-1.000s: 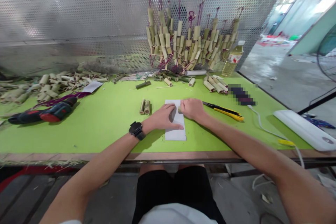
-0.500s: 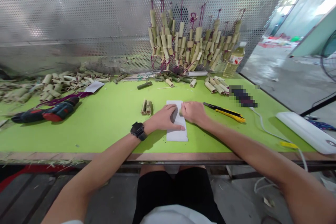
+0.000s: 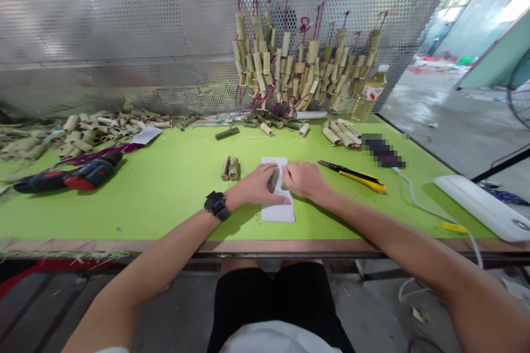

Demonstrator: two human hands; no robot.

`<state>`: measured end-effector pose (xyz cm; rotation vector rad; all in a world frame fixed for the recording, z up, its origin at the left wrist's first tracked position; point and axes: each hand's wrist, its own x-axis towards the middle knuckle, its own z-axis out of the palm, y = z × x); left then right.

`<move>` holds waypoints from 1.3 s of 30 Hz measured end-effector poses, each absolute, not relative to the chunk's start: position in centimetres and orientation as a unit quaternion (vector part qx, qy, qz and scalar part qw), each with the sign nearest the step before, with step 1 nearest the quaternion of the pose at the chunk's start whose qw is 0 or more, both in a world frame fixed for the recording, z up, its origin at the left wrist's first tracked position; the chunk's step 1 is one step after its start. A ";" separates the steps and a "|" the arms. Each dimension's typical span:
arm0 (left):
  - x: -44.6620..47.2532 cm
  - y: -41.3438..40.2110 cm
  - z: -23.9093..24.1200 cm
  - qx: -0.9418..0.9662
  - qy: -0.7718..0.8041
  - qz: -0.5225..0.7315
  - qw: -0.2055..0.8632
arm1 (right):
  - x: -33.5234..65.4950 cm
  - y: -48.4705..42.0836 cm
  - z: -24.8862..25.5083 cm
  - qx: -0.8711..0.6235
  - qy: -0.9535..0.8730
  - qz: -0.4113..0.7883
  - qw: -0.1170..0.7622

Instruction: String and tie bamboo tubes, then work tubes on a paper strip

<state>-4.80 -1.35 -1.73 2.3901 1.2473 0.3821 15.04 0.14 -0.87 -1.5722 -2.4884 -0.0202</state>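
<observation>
A white sheet, like sandpaper, lies on the green table in front of me. My left hand rests flat on it with fingers stretched out, pinning it down. My right hand is closed round a small bamboo piece, pressing its end against the sheet; most of the piece is hidden in the fist. Two short bamboo tubes lie just left of the sheet.
A yellow utility knife lies right of my hands. A cordless drill lies at the left, with bamboo pieces behind it. Strung bamboo bundles hang on the perforated metal wall. An oil bottle, white device and cable sit at the right.
My right hand has slid slightly left and toward me along the sheet with the bamboo piece. The left hand stays put on the sheet.
</observation>
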 end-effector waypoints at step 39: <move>-4.7 -1.3 -1.8 0.858 0.460 0.114 0.198 | 15.1 1.7 -1.0 -0.572 -0.816 -0.034 0.071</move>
